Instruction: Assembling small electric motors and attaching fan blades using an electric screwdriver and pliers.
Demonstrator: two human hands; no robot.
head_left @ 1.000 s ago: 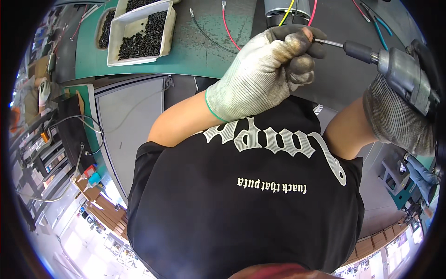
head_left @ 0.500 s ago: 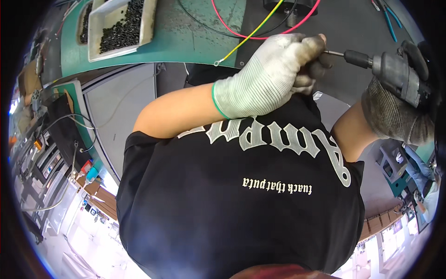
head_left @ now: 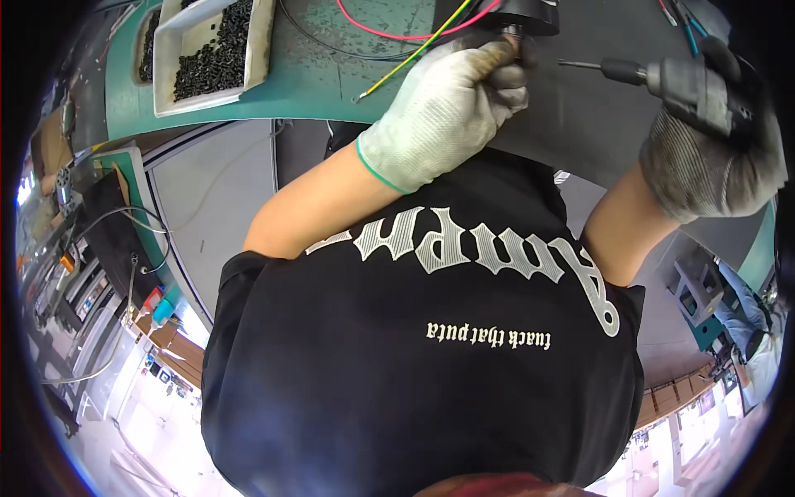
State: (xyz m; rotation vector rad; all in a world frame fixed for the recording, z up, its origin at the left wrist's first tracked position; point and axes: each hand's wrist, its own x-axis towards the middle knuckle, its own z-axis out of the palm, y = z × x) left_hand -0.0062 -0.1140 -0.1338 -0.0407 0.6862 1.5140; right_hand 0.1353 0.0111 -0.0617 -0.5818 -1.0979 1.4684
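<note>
My left hand (head_left: 447,112), in a white knit glove with darkened fingertips, is closed in a pinch at a threaded metal stub (head_left: 513,35). The stub sticks out of a black round part (head_left: 534,15) at the top edge. Whatever lies between those fingers is hidden. Off to the right, my right hand (head_left: 716,166), in a dirty grey glove, grips a dark power screwdriver (head_left: 691,89). Its thin bit (head_left: 580,65) points left toward the left hand, with a gap between them. A yellow-green wire (head_left: 414,55) with a ring terminal (head_left: 358,99) passes behind the left hand.
A red wire (head_left: 389,36) and a black wire (head_left: 319,43) curve over the green bench mat (head_left: 331,99). A white tray (head_left: 161,74) of small black pieces stands at the upper left. Blue-handled pliers (head_left: 691,37) lie at the upper right. Another person's legs (head_left: 741,311) show at the far right.
My left hand has moved up and left, away from the driver bit, to the stub on the black part. The round part and wires have shifted left. The screwdriver stays in my right hand, slightly lower-left.
</note>
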